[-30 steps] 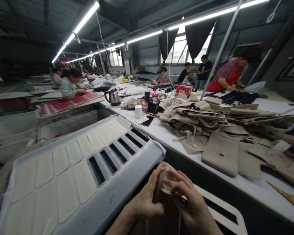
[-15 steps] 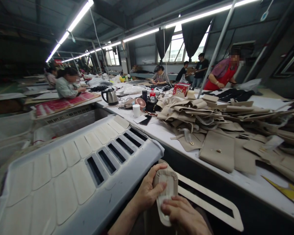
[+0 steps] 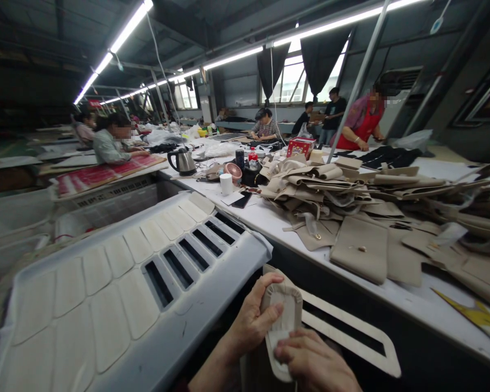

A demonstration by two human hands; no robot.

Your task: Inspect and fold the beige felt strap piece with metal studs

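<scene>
A pale oval piece with a beige pleated rim (image 3: 283, 305) is held upright at the lower centre. My left hand (image 3: 251, 321) grips its upper left side, thumb across its face and fingers behind. The curled fingers of my right hand (image 3: 314, 356) press on its lower part from the right. Behind the hands lies a beige frame with a long slot (image 3: 351, 332). To the left is a grey-blue board (image 3: 204, 294) with dark slots, covered by rows of off-white rounded panels (image 3: 110, 326).
Beige leather-like parts (image 3: 359, 245) are heaped on the white table (image 3: 277, 231) at right. A yellow tool (image 3: 469, 310) lies at its right edge. A kettle (image 3: 183, 162), white cup (image 3: 226, 184) and phone (image 3: 242, 199) stand or lie farther back. Several people work beyond.
The oval piece and both hands have shifted slightly to the right. My right fingers have moved a little along its lower part. The view has turned slightly.
</scene>
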